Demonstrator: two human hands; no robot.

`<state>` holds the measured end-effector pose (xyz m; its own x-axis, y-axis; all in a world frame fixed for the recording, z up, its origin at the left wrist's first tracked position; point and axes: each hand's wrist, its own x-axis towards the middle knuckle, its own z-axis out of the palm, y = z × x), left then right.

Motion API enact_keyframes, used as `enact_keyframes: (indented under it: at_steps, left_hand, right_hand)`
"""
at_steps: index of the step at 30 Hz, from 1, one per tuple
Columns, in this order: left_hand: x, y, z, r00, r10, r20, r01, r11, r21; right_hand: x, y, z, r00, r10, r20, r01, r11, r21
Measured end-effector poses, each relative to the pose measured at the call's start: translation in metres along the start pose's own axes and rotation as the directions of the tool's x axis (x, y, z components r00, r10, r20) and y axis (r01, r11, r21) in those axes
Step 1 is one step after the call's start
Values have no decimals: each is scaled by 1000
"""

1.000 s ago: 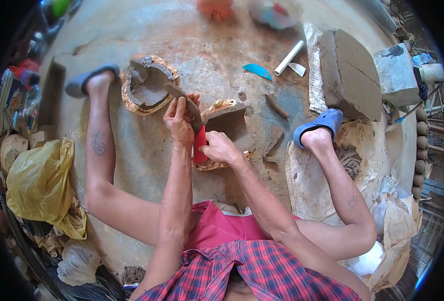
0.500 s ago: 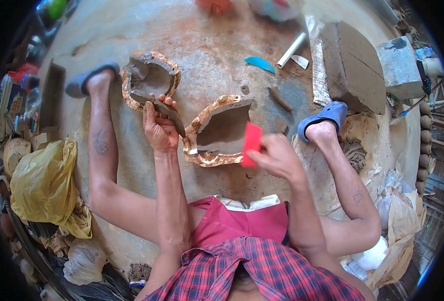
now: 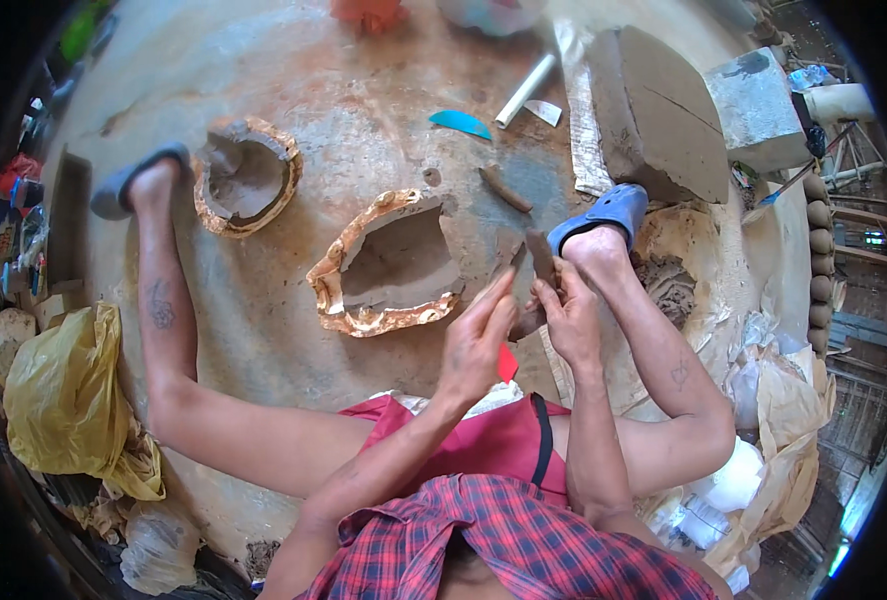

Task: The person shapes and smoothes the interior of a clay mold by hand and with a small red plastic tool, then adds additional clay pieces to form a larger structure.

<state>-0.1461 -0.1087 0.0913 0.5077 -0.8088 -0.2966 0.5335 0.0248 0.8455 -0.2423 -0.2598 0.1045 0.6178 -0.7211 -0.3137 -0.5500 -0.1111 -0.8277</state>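
Observation:
In front of my lap, my two hands are close together. My left hand (image 3: 477, 345) is closed, with a thin dark clay piece (image 3: 517, 256) showing past its fingertips. My right hand (image 3: 571, 318) pinches a flat grey clay strip (image 3: 540, 257) pointing away from me. Whether the two pieces join is hidden. A red card (image 3: 506, 363) lies just below my left hand, partly covered by it. Left of my hands sits an open mould half (image 3: 335, 318) with an uneven orange-brown rim, lined with grey clay. Farther left is a rounder clay-lined mould (image 3: 291, 178).
Beyond lie a clay roll (image 3: 504, 189), a teal curved scraper (image 3: 460, 124) and a white tube (image 3: 525, 92). A large clay block (image 3: 655, 112) stands at the far right, beside a pale block (image 3: 755, 110). A yellow plastic bag (image 3: 61, 395) bulges at the left.
My left hand has come right, away from the round mould, to meet my right hand. The red card has left my right hand, which now holds clay. The view has shifted right.

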Motion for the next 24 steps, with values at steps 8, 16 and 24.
enact_keyframes:
  at_steps: [8,16,24]
  left_hand:
    - [-39,-50,-103,733,-394,-554,-15,806,-592]
    - [35,-19,-179,672,-55,-739,-75,987,-142]
    - [81,25,-231,871,-178,-458,225,973,51]
  right_hand:
    - [68,36,27,963,-235,-134,108,789,-605]
    - [118,33,39,982,-186,-23,121,723,-681]
    - [95,39,52,992,-123,4,100,791,-604]
